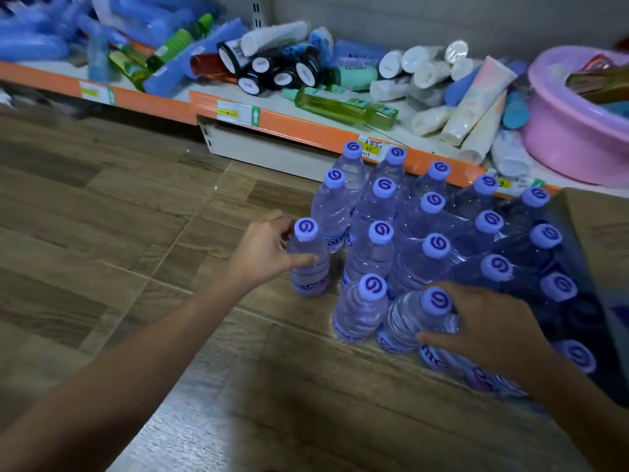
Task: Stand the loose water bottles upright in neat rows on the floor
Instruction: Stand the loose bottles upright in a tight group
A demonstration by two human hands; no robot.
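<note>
Several clear water bottles with purple caps stand upright in rows on the wooden floor (pixel 136 206), right of centre. My left hand (pixel 262 250) grips the leftmost bottle (pixel 308 257), which stands a little apart from the left row. My right hand (pixel 490 321) rests on the side of a front-row bottle (pixel 413 318), fingers wrapped around its body. Another front bottle (pixel 362 306) stands between the two hands. The bottles at the right (pixel 490 233) are darker, in shadow.
A low store shelf with an orange edge (pixel 272 120) runs along the back, piled with lying tubes, green bottles and black jars. A pink plastic basin (pixel 571 131) sits on it at the right. Bare wooden floor lies to the left and front.
</note>
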